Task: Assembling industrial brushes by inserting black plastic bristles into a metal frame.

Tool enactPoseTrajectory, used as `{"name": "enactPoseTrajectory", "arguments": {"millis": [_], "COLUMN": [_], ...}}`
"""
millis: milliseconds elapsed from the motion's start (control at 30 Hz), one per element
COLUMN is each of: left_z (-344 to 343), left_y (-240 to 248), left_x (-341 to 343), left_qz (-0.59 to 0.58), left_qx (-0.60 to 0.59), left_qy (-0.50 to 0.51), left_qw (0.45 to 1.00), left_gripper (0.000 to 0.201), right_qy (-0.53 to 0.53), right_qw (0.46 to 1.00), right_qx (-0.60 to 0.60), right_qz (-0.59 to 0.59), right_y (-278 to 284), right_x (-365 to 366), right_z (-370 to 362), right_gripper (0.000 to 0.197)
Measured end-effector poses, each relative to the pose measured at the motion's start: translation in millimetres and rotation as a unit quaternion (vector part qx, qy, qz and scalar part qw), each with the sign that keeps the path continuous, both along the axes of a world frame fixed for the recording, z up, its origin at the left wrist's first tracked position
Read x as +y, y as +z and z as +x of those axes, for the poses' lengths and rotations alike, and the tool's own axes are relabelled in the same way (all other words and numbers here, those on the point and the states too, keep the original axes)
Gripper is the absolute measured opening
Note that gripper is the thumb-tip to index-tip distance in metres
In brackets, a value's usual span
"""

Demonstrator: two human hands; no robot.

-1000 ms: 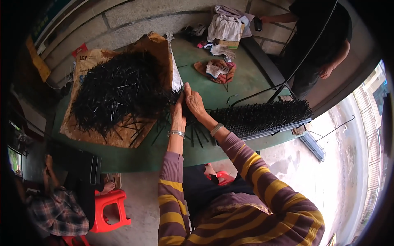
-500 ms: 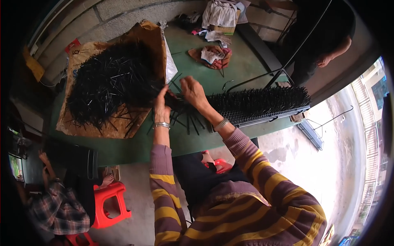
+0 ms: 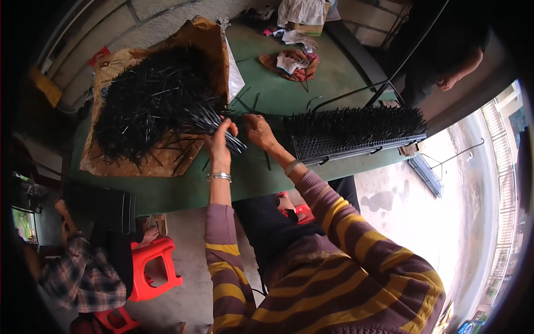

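My left hand (image 3: 220, 146) is closed round a bundle of thin black sticks (image 3: 208, 122), which slants across the palm with its near end sticking out to the right. Just right of it, my right hand (image 3: 260, 132) has its fingers curled together; what they pinch, if anything, I cannot make out. Left of both hands a big tangled heap of the same black sticks (image 3: 147, 100) lies on an opened brown paper sack (image 3: 139, 168). To the right stands a long perforated black rack (image 3: 328, 146), its top crowded with upright black pieces.
The green table (image 3: 261, 186) holds a few loose sticks, a reddish cloth bundle (image 3: 292, 64) and a draped box (image 3: 303, 16). Bent metal rods rise behind the rack. A person in dark clothes (image 3: 445, 61) stands far right. Another in a plaid shirt (image 3: 86, 278) sits by a red stool (image 3: 153, 267).
The bundle of sticks now shows gathered in my left hand, where sticks were fanned out under both hands before. My right hand has come down slightly, its fingers more curled.
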State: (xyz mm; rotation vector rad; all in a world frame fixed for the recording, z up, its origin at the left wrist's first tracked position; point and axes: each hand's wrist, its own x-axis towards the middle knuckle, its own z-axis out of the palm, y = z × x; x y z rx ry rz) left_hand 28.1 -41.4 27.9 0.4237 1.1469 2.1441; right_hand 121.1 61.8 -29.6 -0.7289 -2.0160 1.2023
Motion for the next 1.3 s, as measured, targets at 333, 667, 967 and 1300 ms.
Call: {"name": "enactPoseTrajectory", "arguments": {"millis": [333,667,967,1300], "left_z": [42.8,40.6,50.9,63.2], "left_y": [-42.7,-101.0,-78.7,-74.3], "left_x": [-22.6,-3.2,-14.6,-16.4], "left_qz": [0.302,0.133,0.045,0.161], "left_qx": [-0.269,-0.067,0.119,0.008], "left_qy": [-0.173,-0.059,-0.032,-0.168], "left_qw": [0.898,0.987,0.991,0.973], "left_gripper": [0.041,0.035,0.033,0.029], "right_qy": [-0.028,-0.097,-0.058,-0.020], "right_qw": [0.990,0.993,0.989,0.999], "right_qx": [0.058,0.054,0.133,0.046], "right_qz": [0.124,-0.032,-0.018,-0.018], "right_y": [113.8,75.8,82.7,75.7], "right_x": [-91.7,-88.2,-93.4,-97.3], "right_z": [22.3,14.7,29.6,42.5], "right_gripper": [0.100,0.044,0.019,0.020]}}
